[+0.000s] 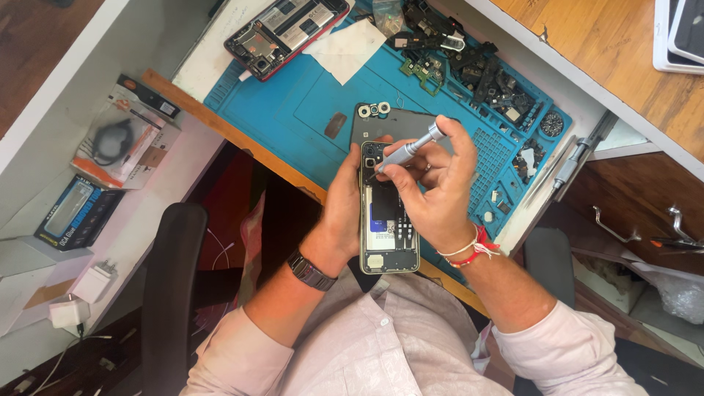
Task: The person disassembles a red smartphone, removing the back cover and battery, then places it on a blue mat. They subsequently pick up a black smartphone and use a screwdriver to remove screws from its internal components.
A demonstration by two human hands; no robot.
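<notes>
The left hand (345, 213) grips an opened phone (387, 220) by its left edge, holding it above the near edge of the blue work mat (293, 95) on the tabletop. The right hand (433, 180) pinches a slim silver screwdriver (408, 152), its tip set near the phone's upper left corner. The back cover (381, 121) is already off and lies on the mat just beyond; the phone's inner boards and battery area are exposed, so disassembly looks well along, with screws apparently left to work. A second opened red phone (282, 29) and loose parts (477, 70) lie further off. The tip's exact contact is too small to make out, and the left hand's fingers are hidden behind the phone
</notes>
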